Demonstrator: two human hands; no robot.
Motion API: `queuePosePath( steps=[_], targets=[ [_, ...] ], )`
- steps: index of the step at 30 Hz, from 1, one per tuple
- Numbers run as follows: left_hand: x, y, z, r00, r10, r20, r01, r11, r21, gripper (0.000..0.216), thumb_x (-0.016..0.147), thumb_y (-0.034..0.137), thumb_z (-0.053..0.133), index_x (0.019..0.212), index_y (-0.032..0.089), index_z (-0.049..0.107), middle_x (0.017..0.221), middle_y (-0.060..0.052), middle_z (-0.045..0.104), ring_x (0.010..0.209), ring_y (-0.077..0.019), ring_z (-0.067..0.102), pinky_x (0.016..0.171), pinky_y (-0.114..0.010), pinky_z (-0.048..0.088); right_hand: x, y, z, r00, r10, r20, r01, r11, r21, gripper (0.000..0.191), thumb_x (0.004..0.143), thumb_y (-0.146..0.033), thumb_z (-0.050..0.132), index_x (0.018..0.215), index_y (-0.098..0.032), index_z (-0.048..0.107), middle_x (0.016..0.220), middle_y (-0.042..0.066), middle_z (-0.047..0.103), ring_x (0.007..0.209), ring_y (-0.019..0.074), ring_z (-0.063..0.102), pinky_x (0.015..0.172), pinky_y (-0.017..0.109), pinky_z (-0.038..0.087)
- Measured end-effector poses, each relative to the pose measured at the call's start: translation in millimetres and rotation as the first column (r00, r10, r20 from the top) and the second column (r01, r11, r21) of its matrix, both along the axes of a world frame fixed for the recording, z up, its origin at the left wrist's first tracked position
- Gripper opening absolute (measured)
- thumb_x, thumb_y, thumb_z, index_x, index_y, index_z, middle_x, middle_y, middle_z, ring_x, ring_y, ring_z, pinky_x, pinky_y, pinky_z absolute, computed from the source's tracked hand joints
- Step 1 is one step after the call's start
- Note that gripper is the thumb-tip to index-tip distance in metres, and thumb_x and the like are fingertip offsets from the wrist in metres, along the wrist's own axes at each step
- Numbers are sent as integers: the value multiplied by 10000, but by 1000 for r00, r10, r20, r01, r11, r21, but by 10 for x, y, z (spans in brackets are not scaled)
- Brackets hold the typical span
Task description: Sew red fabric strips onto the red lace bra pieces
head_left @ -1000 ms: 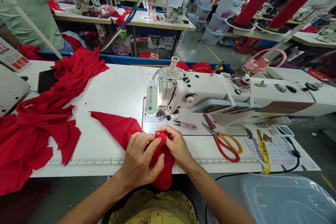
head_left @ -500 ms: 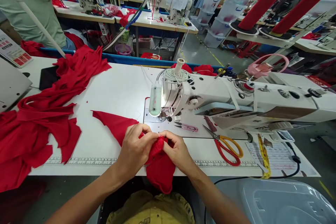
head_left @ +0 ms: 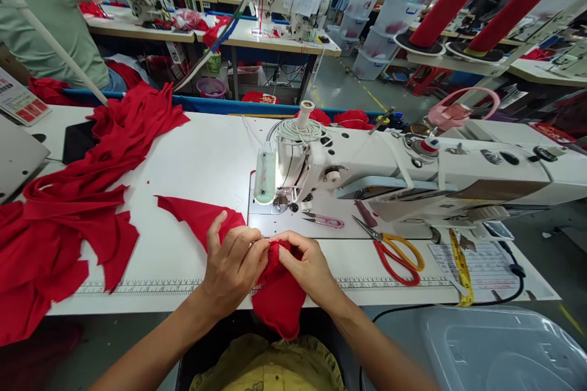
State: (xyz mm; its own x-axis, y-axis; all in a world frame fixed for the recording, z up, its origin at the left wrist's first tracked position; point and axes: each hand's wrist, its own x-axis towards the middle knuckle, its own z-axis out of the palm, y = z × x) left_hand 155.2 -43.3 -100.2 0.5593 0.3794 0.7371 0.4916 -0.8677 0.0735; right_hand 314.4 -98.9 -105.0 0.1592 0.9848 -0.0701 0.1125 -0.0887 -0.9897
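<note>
A piece of red fabric [head_left: 279, 302] hangs over the table's front edge, its upper edge bunched between my hands. My right hand [head_left: 305, 266] pinches that edge between thumb and fingers. My left hand [head_left: 236, 259] has thumb and fingertips pressed together at the fabric's upper left; the index finger looks raised. Another red fabric piece [head_left: 202, 214] lies flat on the table behind my left hand. Just beyond my hands is the needle area of a white sewing machine [head_left: 367, 159]. Thread snips [head_left: 323, 220] lie on its bed.
Scissors [head_left: 397, 256] with red and yellow handles lie right of my hands, near a yellow tape measure [head_left: 461, 269] and a paper sheet [head_left: 488, 272]. Heaped red fabric [head_left: 92, 177] covers the table's left side. A person in a green shirt [head_left: 50, 18] sits beyond it.
My left hand has shifted slightly and one finger has lifted away from the others. My right hand keeps its pinch on the red fabric. The view has shifted slightly.
</note>
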Motion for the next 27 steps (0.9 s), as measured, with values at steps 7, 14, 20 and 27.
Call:
queuePosePath(
  steps=[7, 14, 20, 27],
  targets=[
    [-23, -10, -11, 998, -6, 57, 13, 993, -119, 146, 878, 74, 632, 980, 175, 609, 912, -35, 648, 863, -176, 618, 1125, -632, 326, 3, -11, -2, 1000, 14, -4, -14, 1000, 17, 196, 845, -262, 565, 898, -210, 747, 869, 4, 739, 795, 168, 647, 738, 276, 500],
    [-6, 10, 19, 1000, -9, -2, 9, 998, -66, 96, 877, 72, 603, 919, 157, 590, 906, -49, 645, 881, -191, 629, 1131, -657, 318, -7, -14, -5, 998, 4, 68, -7, 999, 42, 213, 839, -251, 551, 923, -216, 744, 907, 8, 752, 815, 176, 660, 781, 294, 512],
    [2, 15, -29, 999, -31, 21, 30, 999, 45, 133, 846, 57, 623, 924, 163, 606, 884, -40, 669, 871, -189, 656, 1147, -702, 264, -40, -28, -15, 1000, -31, 3, 31, 999, -6, 197, 846, -289, 571, 891, -215, 748, 870, 9, 745, 786, 176, 648, 751, 287, 509],
    [1, 1, -61, 997, -41, 63, 38, 998, 58, 184, 802, 16, 641, 889, 173, 601, 873, -35, 682, 866, -193, 675, 1153, -700, 273, -72, -38, -60, 997, -70, -44, 69, 998, -8, 182, 844, -279, 577, 877, -212, 743, 849, 7, 728, 802, 178, 645, 749, 275, 497]
  ],
)
